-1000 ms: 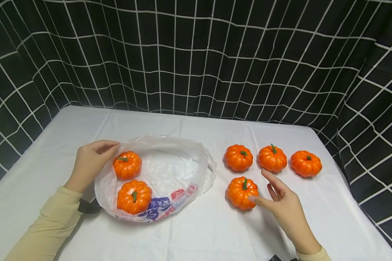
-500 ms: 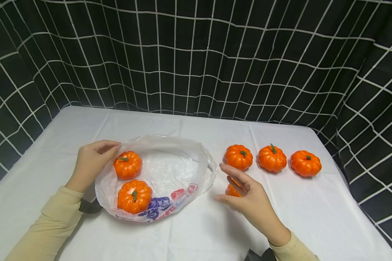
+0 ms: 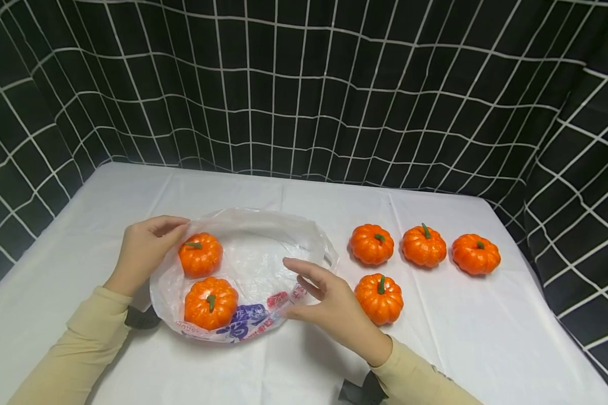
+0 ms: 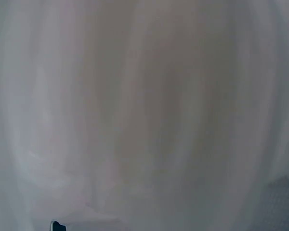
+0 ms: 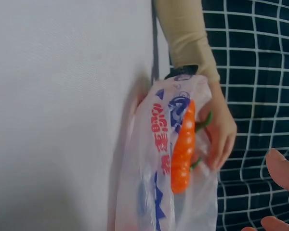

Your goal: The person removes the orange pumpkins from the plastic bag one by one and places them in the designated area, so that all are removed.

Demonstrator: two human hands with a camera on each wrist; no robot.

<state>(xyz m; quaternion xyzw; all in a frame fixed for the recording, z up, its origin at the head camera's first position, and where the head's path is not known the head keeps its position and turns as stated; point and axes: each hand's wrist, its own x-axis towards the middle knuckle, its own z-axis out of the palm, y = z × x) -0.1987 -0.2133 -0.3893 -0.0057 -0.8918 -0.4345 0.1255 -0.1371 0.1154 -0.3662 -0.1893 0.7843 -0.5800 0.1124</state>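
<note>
We count six small orange pumpkins: two (image 3: 200, 255) (image 3: 210, 302) inside the one plastic bag (image 3: 263, 264) between our hands, and four (image 3: 379, 298) (image 3: 371, 244) (image 3: 423, 246) (image 3: 475, 253) on the one white table (image 3: 334, 360), just right of our right hand (image 3: 329, 306)

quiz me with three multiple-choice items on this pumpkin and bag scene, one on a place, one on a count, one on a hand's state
1. Where does the plastic bag lie?
A) left of the loose pumpkins
B) behind them
C) right of them

2. How many pumpkins are inside the bag?
A) one
B) two
C) four

3. How is the right hand?
A) gripping a pumpkin
B) fist closed
C) open, holding nothing

Answers:
1 A, the four loose pumpkins sit to its right.
2 B, the far pumpkin and near pumpkin lie inside.
3 C, fingers spread by the bag's rim.
</note>
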